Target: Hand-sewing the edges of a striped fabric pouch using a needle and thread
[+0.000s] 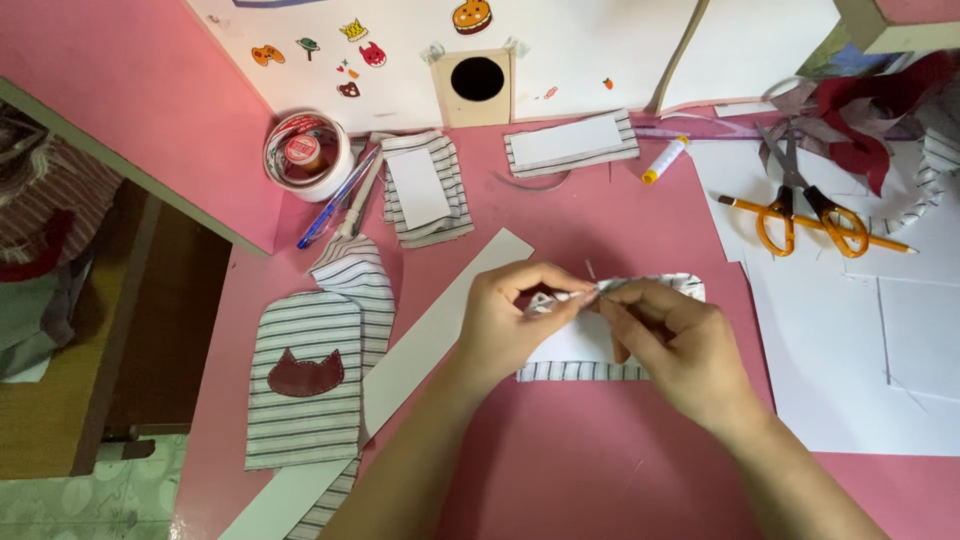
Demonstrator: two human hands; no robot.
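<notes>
Left hand (505,320) and right hand (665,335) met fingertip to fingertip, both grips narrow, pinched on top edge of striped fabric piece (585,368). Fabric wrapped over a white card, bottom hem flat on pink counter (560,460) just below the grip. White card strip (425,345) left of grip, passing under left wrist. Further left: striped panel with dark cat-head patch (305,373), touching another striped piece. Up-left of grip: tape roll (305,155), blue pen (335,200), stack of wrapped striped cards (425,188). Above grip: one more wrapped card (570,143), glue stick (665,160). Up-right: orange-handled scissors (805,215) lying across a pencil on white paper sheets (880,340), well apart from both hands.
</notes>
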